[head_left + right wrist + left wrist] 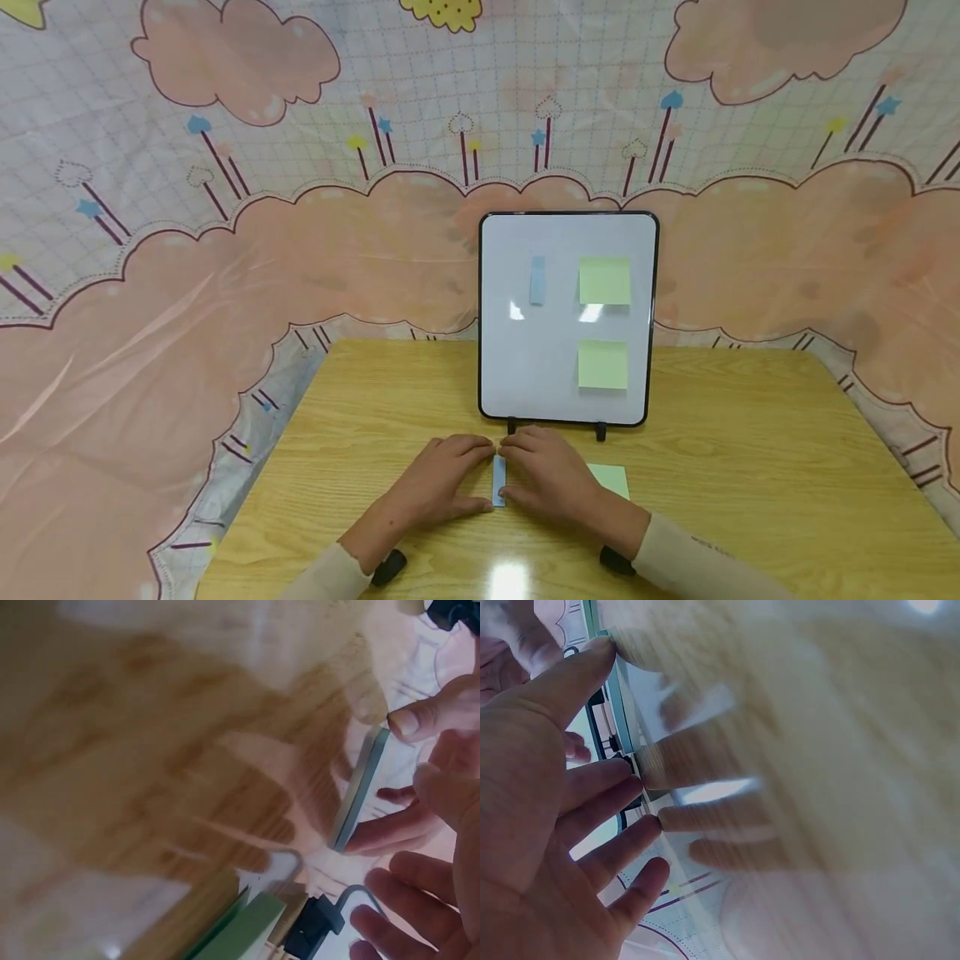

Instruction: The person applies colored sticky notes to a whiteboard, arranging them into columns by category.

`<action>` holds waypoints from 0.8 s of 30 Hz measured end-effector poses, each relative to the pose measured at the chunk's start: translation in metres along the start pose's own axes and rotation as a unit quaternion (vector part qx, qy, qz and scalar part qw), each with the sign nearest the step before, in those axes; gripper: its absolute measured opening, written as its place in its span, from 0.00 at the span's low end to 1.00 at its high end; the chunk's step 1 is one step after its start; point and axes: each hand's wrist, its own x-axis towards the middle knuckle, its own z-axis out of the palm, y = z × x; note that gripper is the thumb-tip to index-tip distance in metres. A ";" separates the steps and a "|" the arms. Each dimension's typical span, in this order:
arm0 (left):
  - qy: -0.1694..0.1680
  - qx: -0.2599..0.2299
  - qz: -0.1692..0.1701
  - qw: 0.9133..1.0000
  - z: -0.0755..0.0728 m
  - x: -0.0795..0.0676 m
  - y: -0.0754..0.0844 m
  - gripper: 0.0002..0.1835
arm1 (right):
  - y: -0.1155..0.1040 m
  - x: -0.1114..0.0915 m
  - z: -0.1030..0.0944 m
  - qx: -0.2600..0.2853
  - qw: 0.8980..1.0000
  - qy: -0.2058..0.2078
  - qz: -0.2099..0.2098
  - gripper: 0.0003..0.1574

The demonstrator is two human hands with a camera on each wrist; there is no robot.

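Note:
A narrow pad of blue sticky notes (498, 482) stands lengthwise on the table between my two hands. My left hand (446, 475) pinches it by its ends, thumb at the near end and fingers at the far end. Its left thumb (416, 720) meets one end of the pad's edge (361, 787) in the right wrist view. My right hand (551, 471) is close on the other side, fingers loosely bent, appearing apart from the pad in its wrist view. Beside the right wrist lies a green sticky note pad (611, 479), partly hidden by that hand.
Behind the hands a black-framed whiteboard (555, 392) stands on small black feet (601, 432). It bears a blue strip (537, 281) and two green notes, one upper (604, 281) and one lower (602, 365). A patterned cloth (375, 267) hangs behind the wooden table (742, 450).

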 end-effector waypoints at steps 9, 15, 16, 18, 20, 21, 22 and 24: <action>-0.016 -0.010 -0.009 1.000 -0.003 0.002 0.001 0.38 | -0.001 0.003 0.004 0.004 0.999 -0.033 -0.022 0.36; -0.016 -0.013 -0.005 1.000 -0.003 0.002 0.002 0.37 | -0.004 0.005 0.004 -0.007 0.998 -0.056 -0.016 0.35; -0.015 -0.015 -0.004 1.000 -0.003 0.002 0.002 0.37 | -0.005 0.005 0.003 -0.008 0.998 -0.061 -0.013 0.34; -0.012 -0.016 -0.003 1.000 -0.003 0.002 0.002 0.37 | -0.007 0.006 0.003 -0.004 0.997 -0.072 -0.004 0.31; -0.011 -0.016 -0.002 1.000 -0.002 0.002 0.003 0.37 | -0.008 0.006 0.002 0.000 0.997 -0.079 0.004 0.29; -0.010 -0.015 -0.002 1.000 -0.002 0.002 0.003 0.37 | -0.009 0.006 0.002 0.003 0.997 -0.082 0.006 0.28; -0.011 -0.014 -0.002 1.000 -0.002 0.001 0.003 0.37 | -0.009 0.006 0.001 0.006 0.996 -0.084 0.008 0.28; -0.011 -0.012 -0.002 1.000 -0.002 0.001 0.003 0.37 | -0.009 0.007 0.000 0.008 0.996 -0.087 0.009 0.28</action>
